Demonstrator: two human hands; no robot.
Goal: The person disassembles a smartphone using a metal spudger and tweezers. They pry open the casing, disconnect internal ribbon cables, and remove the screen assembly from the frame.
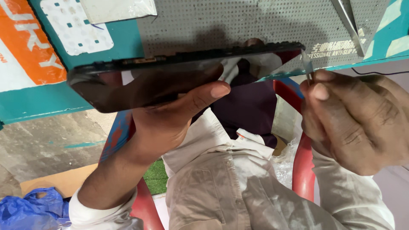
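My left hand [170,115] holds a dark tablet-like device [128,81] from below, its glossy screen tilted toward me, thumb pressed on the glass. My right hand [353,119] pinches a thin, clear plastic pick [306,64] between thumb and fingers. The pick's tip touches the device's right corner edge. The screen reflects my pale shirt.
A grey perforated mat [238,21] lies on a teal work surface [51,102]. A white keypad sheet [76,25] and an orange panel [25,47] lie at left. A metal tool [347,21] rests at upper right. A red chair frame [302,166] and a blue bag [34,208] are below.
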